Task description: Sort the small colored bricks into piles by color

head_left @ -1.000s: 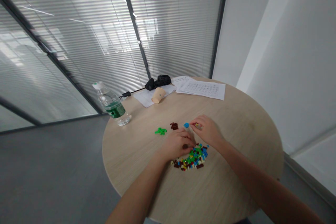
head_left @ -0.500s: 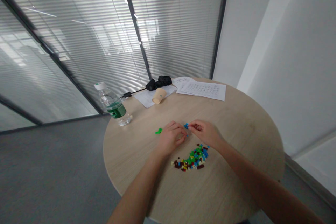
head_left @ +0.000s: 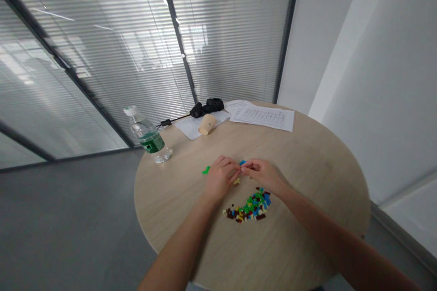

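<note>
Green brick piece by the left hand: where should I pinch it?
Probably pinch the green brick piece by its long edges, from above, on the side away from the left hand. It lies small and flat on the table, with that hand close beside it.

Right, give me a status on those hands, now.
Left hand and right hand meeting at fingertips, blue brick right at them. Yellow brick beside left hand. Brick pile nearby, hands off it.

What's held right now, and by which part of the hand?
The left hand and right hand meet at the fingertips, right by a small blue toy brick. Whether they grip it or anything else cannot be told.
</note>
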Demonstrator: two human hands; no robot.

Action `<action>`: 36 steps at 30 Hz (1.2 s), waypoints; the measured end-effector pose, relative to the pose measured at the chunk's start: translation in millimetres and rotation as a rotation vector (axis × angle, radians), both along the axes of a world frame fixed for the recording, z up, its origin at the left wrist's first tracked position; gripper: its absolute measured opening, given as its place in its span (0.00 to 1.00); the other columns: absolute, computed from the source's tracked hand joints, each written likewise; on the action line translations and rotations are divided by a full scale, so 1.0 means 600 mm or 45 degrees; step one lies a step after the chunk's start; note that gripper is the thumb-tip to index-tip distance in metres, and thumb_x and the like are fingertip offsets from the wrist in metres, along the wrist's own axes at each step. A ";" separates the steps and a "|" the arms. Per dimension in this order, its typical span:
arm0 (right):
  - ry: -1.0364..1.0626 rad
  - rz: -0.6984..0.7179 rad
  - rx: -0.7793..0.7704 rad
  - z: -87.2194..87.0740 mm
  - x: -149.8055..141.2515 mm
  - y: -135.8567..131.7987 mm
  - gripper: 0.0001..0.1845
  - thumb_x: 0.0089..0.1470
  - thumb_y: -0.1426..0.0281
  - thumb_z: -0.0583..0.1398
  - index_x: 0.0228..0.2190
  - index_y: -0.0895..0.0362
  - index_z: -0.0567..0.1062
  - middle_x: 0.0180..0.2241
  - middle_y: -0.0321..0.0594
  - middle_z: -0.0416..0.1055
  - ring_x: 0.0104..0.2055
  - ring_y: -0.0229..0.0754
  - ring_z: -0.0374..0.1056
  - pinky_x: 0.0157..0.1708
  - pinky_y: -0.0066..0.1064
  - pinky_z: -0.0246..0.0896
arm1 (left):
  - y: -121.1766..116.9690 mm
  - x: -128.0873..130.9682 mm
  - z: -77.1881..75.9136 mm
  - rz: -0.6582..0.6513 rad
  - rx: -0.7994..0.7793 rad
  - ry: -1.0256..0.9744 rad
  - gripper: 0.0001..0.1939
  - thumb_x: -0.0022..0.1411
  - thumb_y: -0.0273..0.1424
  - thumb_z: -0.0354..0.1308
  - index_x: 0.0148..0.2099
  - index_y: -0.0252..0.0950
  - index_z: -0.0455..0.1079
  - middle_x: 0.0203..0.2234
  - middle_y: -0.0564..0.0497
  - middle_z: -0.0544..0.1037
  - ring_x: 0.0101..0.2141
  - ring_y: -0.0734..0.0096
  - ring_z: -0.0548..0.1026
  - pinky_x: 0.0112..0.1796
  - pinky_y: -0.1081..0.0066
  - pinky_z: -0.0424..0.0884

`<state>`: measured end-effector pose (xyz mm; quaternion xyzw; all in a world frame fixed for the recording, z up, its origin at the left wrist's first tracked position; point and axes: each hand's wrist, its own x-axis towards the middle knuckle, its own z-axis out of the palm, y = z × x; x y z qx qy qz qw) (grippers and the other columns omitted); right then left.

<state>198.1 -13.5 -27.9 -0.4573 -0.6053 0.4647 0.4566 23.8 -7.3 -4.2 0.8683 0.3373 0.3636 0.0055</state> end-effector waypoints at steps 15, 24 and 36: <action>0.014 0.047 0.036 0.004 0.000 -0.004 0.11 0.47 0.62 0.61 0.30 0.56 0.73 0.27 0.36 0.73 0.28 0.36 0.68 0.29 0.28 0.63 | -0.002 0.004 -0.001 -0.005 -0.076 -0.044 0.05 0.61 0.29 0.56 0.34 0.36 0.73 0.30 0.48 0.75 0.35 0.67 0.69 0.37 0.68 0.67; -0.098 -0.003 0.162 0.004 0.010 0.003 0.10 0.50 0.67 0.59 0.36 0.56 0.71 0.30 0.38 0.74 0.32 0.38 0.71 0.34 0.30 0.67 | -0.008 0.001 0.008 -0.029 -0.103 -0.067 0.09 0.61 0.25 0.54 0.40 0.36 0.75 0.33 0.48 0.75 0.37 0.67 0.69 0.38 0.67 0.68; -1.172 -0.214 0.673 0.019 0.014 0.023 0.06 0.55 0.73 0.59 0.32 0.56 0.78 0.33 0.44 0.76 0.40 0.46 0.67 0.40 0.36 0.61 | -0.009 0.004 0.012 0.077 -0.083 -0.065 0.09 0.60 0.24 0.53 0.39 0.37 0.74 0.32 0.48 0.75 0.37 0.66 0.69 0.39 0.65 0.68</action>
